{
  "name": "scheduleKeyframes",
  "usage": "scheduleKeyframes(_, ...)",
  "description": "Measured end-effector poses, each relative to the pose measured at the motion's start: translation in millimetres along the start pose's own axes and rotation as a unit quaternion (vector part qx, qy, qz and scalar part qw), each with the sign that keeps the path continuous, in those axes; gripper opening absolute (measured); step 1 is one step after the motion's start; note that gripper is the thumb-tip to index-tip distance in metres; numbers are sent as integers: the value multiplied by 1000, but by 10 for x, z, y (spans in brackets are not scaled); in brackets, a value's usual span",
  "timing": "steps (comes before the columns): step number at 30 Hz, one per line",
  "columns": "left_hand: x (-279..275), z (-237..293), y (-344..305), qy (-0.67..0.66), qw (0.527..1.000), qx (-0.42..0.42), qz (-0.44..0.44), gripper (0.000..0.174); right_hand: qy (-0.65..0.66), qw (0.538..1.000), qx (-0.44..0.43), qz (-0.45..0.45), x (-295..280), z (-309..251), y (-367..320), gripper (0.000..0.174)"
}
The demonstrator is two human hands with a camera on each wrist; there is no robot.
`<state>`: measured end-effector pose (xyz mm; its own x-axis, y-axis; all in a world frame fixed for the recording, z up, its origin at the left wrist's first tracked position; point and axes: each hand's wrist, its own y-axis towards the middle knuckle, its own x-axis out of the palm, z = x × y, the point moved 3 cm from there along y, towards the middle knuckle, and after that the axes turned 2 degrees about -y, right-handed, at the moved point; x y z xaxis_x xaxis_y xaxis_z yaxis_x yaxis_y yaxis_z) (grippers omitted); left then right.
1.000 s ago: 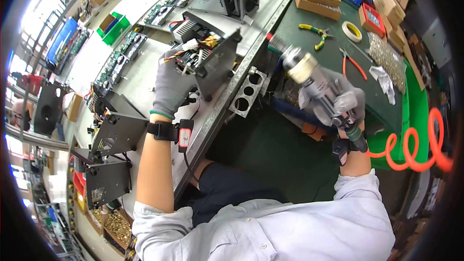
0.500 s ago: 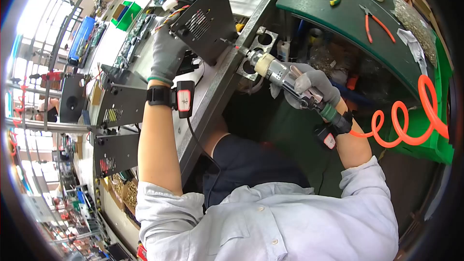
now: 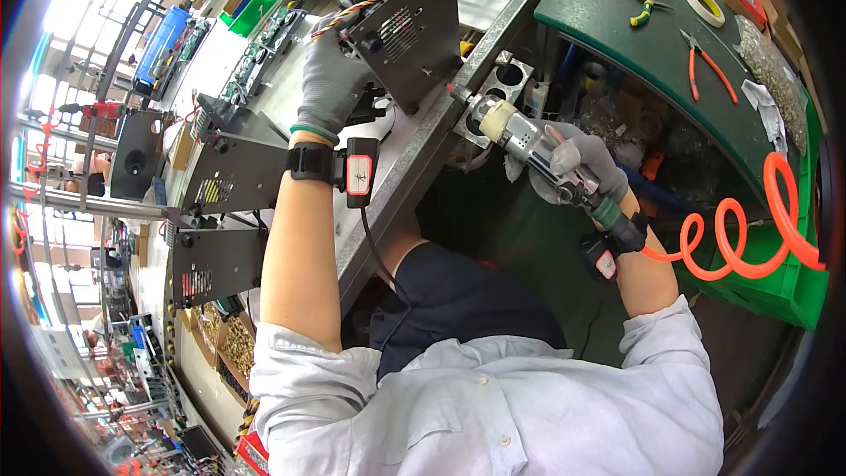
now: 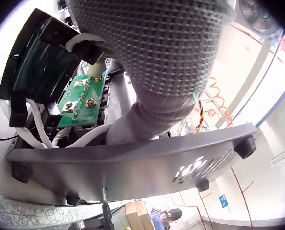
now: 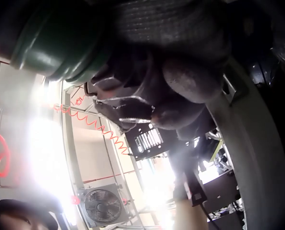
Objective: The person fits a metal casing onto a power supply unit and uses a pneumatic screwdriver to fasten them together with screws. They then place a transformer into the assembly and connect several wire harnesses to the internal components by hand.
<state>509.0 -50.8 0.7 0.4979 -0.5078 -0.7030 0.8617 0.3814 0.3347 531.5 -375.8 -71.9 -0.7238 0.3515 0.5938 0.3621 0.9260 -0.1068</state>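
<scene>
The left hand (image 3: 335, 79), in a grey glove, grips a black metal unit whose slotted panel (image 3: 410, 40) is tilted toward the right. In the left wrist view, that hand's fingers (image 4: 142, 120) reach behind the panel (image 4: 133, 167), beside a green circuit board (image 4: 85, 98) and white cables. The gloved right hand (image 3: 582, 163) is wrapped round an air screwdriver (image 3: 524, 141), its tip directed at the panel's lower edge. A screw (image 4: 103, 192) stands at the panel in line with the driver's bit (image 4: 107, 215). Glove and tool fill much of the right wrist view.
An orange coiled hose (image 3: 731, 238) trails right of the driver. On the green mat (image 3: 608, 18) lie yellow-green pliers (image 3: 648, 4), red-handled pliers (image 3: 705, 66) and tape (image 3: 703, 4). More black panels (image 3: 233, 172) stand left of the left arm. The bench's metal edge (image 3: 432, 132) runs between the hands.
The black unit has been turned so its slotted face shows. The right hand has brought the driver left, up to the panel. In the last half second both hands have barely moved relative to each other.
</scene>
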Motion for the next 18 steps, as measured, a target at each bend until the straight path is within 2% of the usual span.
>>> scheduleKeyframes(2, 10, -26, 30, 23, 1000, -5, -1, 68, 41, 999, -2, -9, -1, 2, 27, 70)
scheduleKeyframes(3, 29, -14, 45, 5, 1000, 23, 10, 65, 38, 999, -1, -10, 15, -24, 42, 70)
scheduleKeyframes(5, 30, -40, 39, -27, 999, 21, 17, 64, -57, 998, 2, -4, 54, -64, 64, 74)
scheduleKeyframes(6, 40, -10, 19, -60, 998, 20, 19, 63, -58, 998, 4, -3, 57, -73, 70, 74)
scheduleKeyframes(10, 10, 76, 1, -28, 998, 49, 18, 57, -61, 998, 5, -6, 58, -86, 96, 78)
scheduleKeyframes(12, 1, 131, -25, -33, 999, 23, 15, 57, -69, 998, 2, -4, 60, -81, 102, 77)
scheduleKeyframes(14, -44, 247, -80, 60, 997, 26, 51, 60, -72, 997, 1, -2, 68, -64, 109, 76)
scheduleKeyframes(18, -93, 242, -126, 47, 998, 16, 40, 65, -80, 997, 5, -8, 113, -86, 106, 73)
